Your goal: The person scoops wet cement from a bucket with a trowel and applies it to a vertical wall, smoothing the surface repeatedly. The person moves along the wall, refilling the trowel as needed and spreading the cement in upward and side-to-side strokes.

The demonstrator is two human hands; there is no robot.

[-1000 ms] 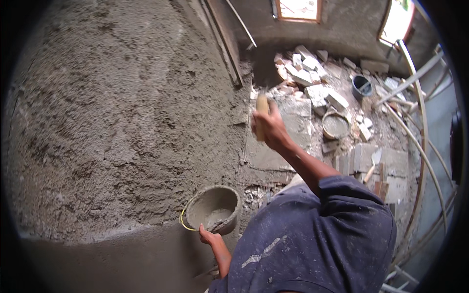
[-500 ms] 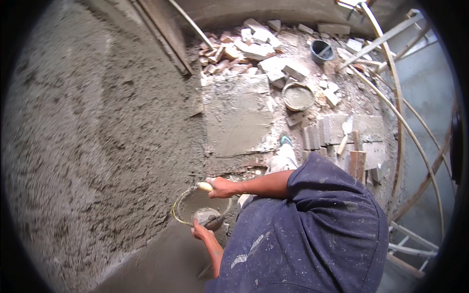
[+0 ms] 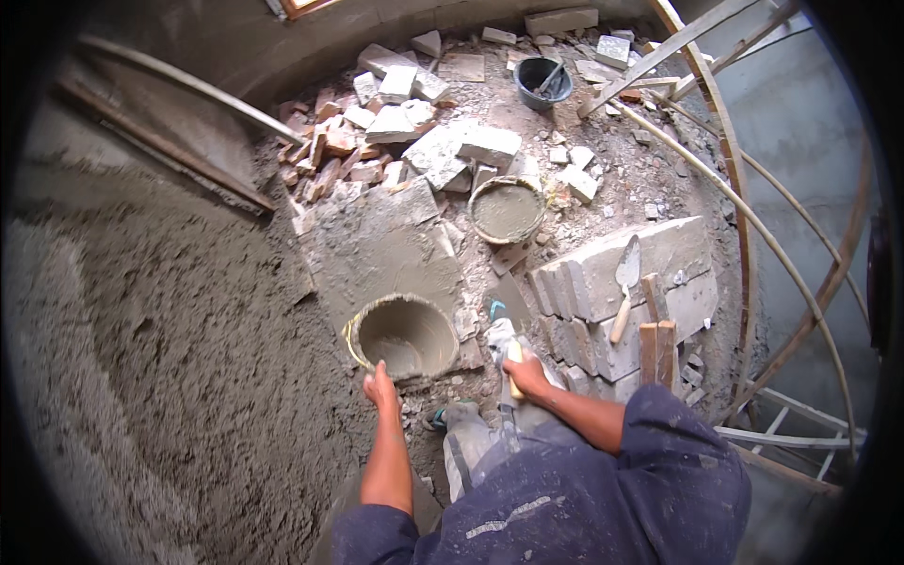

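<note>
My left hand [image 3: 380, 386] is closed on the near rim of a mortar-coated bucket [image 3: 435, 331]. The bucket tilts so that its inside shows, with a little grey residue at the bottom. A yellow cord handle hangs at its left side. My right hand [image 3: 531, 375], in front of my body, grips a tool by its pale yellow handle [image 3: 515, 365]; the working end is hard to make out against my trousers. Beyond the bucket lies a flat board [image 3: 377, 235] smeared with wet mortar.
A second bucket [image 3: 508, 212] full of mortar stands ahead, and a dark bucket [image 3: 556, 94] farther back. A trowel [image 3: 624, 282] lies on stacked blocks [image 3: 603, 247] at the right. Broken bricks [image 3: 344, 141] heap at the back. Curved wooden strips [image 3: 744, 202] rise at the right; rough mortar [image 3: 160, 358] covers the left.
My view has turned. The bucket has moved forward to the board's near edge, with my left hand on its rim. My right hand has drawn away from the bucket, back to the right.
</note>
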